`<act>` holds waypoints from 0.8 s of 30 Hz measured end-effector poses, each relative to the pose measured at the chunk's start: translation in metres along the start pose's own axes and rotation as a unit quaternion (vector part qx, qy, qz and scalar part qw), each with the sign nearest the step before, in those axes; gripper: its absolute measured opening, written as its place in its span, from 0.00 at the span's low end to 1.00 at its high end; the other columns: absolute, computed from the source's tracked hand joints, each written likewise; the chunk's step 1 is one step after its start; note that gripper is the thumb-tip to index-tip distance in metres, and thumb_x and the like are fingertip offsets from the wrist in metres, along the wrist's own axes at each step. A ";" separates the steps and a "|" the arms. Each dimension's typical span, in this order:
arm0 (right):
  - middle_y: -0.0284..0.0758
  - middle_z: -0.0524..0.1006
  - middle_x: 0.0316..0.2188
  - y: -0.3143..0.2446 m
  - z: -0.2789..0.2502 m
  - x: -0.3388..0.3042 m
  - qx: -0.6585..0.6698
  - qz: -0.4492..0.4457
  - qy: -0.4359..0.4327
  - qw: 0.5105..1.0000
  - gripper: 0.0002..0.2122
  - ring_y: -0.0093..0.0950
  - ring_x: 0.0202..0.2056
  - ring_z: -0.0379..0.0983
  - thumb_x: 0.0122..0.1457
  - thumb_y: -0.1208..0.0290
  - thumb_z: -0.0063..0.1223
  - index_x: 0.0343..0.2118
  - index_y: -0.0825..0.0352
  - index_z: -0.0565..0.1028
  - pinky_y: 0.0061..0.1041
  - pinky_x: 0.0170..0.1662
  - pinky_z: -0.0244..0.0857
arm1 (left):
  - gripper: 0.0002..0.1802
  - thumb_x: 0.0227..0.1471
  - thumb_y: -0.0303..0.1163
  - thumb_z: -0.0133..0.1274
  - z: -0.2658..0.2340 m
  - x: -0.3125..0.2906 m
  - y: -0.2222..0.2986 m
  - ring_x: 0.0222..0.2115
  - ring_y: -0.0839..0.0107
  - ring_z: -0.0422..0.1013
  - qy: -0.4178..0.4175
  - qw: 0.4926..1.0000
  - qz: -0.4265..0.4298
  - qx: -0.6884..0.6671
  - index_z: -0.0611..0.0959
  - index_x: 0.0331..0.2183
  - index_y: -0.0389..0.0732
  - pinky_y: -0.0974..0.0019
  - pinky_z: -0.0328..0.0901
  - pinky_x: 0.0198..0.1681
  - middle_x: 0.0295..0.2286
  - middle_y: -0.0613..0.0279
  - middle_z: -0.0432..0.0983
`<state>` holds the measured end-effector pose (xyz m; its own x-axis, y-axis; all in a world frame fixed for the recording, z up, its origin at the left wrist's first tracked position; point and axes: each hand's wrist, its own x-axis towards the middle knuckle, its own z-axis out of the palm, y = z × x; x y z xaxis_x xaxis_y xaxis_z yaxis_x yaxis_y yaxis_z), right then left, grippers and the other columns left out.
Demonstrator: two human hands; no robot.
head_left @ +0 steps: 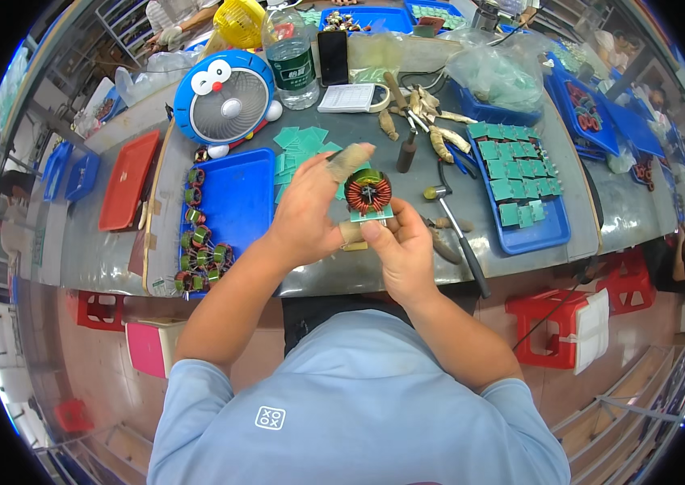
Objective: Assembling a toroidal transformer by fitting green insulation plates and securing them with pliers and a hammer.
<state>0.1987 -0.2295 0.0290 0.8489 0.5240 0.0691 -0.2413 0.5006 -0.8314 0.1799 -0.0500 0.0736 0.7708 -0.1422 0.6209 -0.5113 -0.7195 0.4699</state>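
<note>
A toroidal coil (367, 191) with copper winding and a green-yellow ring stands on a small green circuit board (371, 216) above the table. My right hand (405, 249) pinches the board's lower right edge between thumb and fingers. Around the coil's left side curves my left hand (308, 208), fingers apart; its covered index finger is above the coil and its covered thumb is near the board's lower left. Whether that thumb touches the board I cannot tell. Loose green boards (300, 149) lie behind my left hand.
On the left, a blue tray (237, 190) holds several coils (201, 259). A blue tray (532, 236) of boards stands right. Near my right hand lie a hammer (461, 234) and a screwdriver (406, 152). Behind are a fan (225, 105), water bottle (292, 65) and phone (333, 58).
</note>
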 end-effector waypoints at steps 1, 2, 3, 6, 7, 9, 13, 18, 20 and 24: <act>0.38 0.79 0.48 -0.003 -0.001 0.000 0.002 -0.011 0.006 1.000 0.22 0.22 0.46 0.76 0.65 0.73 0.63 0.57 0.75 0.68 0.23 0.49 0.72 | 0.48 0.43 0.40 0.74 0.002 -0.002 0.000 0.54 0.57 0.74 -0.002 1.000 0.005 -0.002 0.72 0.63 0.41 0.53 0.65 0.62 0.58 0.55 0.75; 0.38 0.78 0.48 -0.006 -0.002 0.000 0.003 -0.023 0.014 1.000 0.22 0.21 0.45 0.75 0.65 0.73 0.63 0.57 0.74 0.68 0.23 0.47 0.72 | 0.49 0.42 0.41 0.75 0.003 -0.007 -0.002 0.51 0.55 0.74 0.009 1.000 -0.024 -0.017 0.72 0.64 0.43 0.53 0.65 0.60 0.57 0.53 0.75; 0.38 0.78 0.48 -0.008 -0.004 0.001 0.004 -0.028 0.018 0.999 0.22 0.21 0.45 0.75 0.65 0.73 0.63 0.57 0.74 0.68 0.23 0.47 0.72 | 0.50 0.42 0.42 0.75 0.004 -0.010 -0.004 0.48 0.52 0.74 0.019 0.998 -0.052 -0.033 0.71 0.64 0.44 0.52 0.65 0.58 0.56 0.52 0.75; 0.38 0.78 0.48 -0.009 -0.003 0.002 0.005 -0.027 0.014 1.000 0.23 0.21 0.46 0.75 0.64 0.73 0.63 0.57 0.74 0.67 0.23 0.46 0.72 | 0.49 0.42 0.41 0.75 -0.003 -0.016 -0.003 0.48 0.52 0.74 0.013 0.996 -0.084 -0.028 0.72 0.64 0.44 0.55 0.65 0.56 0.55 0.53 0.76; 0.38 0.78 0.48 -0.008 -0.005 0.002 0.000 -0.014 0.014 1.000 0.23 0.21 0.46 0.75 0.64 0.73 0.63 0.58 0.74 0.67 0.23 0.47 0.72 | 0.49 0.42 0.41 0.75 -0.001 -0.014 -0.004 0.48 0.52 0.74 0.012 0.996 -0.081 -0.029 0.72 0.64 0.44 0.55 0.65 0.56 0.55 0.53 0.76; 0.38 0.78 0.49 -0.005 -0.005 0.002 -0.003 -0.002 0.016 1.000 0.23 0.21 0.47 0.75 0.64 0.73 0.64 0.58 0.74 0.67 0.23 0.49 0.72 | 0.46 0.41 0.37 0.75 0.007 -0.007 -0.002 0.46 0.53 0.75 0.030 0.999 -0.009 -0.037 0.75 0.62 0.44 0.55 0.67 0.54 0.53 0.54 0.78; 0.37 0.78 0.48 -0.002 0.001 -0.003 0.002 -0.014 0.017 1.000 0.23 0.20 0.47 0.74 0.64 0.73 0.64 0.58 0.74 0.67 0.22 0.50 0.70 | 0.40 0.37 0.32 0.72 0.022 -0.002 0.000 0.44 0.52 0.76 0.046 0.999 -0.011 -0.022 0.80 0.56 0.42 0.54 0.67 0.53 0.51 0.56 0.80; 0.37 0.78 0.48 -0.001 -0.006 -0.005 -0.002 -0.015 0.029 0.999 0.24 0.20 0.47 0.75 0.64 0.73 0.64 0.59 0.74 0.66 0.22 0.49 0.70 | 0.40 0.37 0.30 0.72 0.027 0.007 -0.003 0.47 0.52 0.77 0.035 0.998 0.045 -0.034 0.80 0.56 0.43 0.54 0.67 0.54 0.52 0.56 0.80; 0.38 0.78 0.48 -0.002 -0.009 -0.004 0.014 -0.034 0.030 0.999 0.25 0.22 0.46 0.75 0.64 0.73 0.64 0.59 0.74 0.65 0.24 0.50 0.72 | 0.41 0.38 0.30 0.72 0.026 0.008 0.001 0.48 0.52 0.76 0.023 0.998 0.035 -0.053 0.79 0.57 0.43 0.53 0.67 0.55 0.53 0.55 0.79; 0.40 0.77 0.49 -0.013 -0.013 -0.002 0.027 -0.061 0.037 0.997 0.25 0.25 0.47 0.77 0.64 0.74 0.63 0.59 0.75 0.65 0.27 0.50 0.74 | 0.39 0.45 0.29 0.72 0.014 -0.004 0.008 0.51 0.54 0.76 0.003 0.991 -0.095 -0.094 0.77 0.59 0.41 0.53 0.66 0.59 0.55 0.52 0.76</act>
<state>0.2062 -0.2461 0.0322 0.9051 0.4062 0.1259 -0.1574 0.5950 -0.7882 0.1777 -0.0648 0.0664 0.8584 -0.0122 0.5128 -0.4189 -0.5936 0.6871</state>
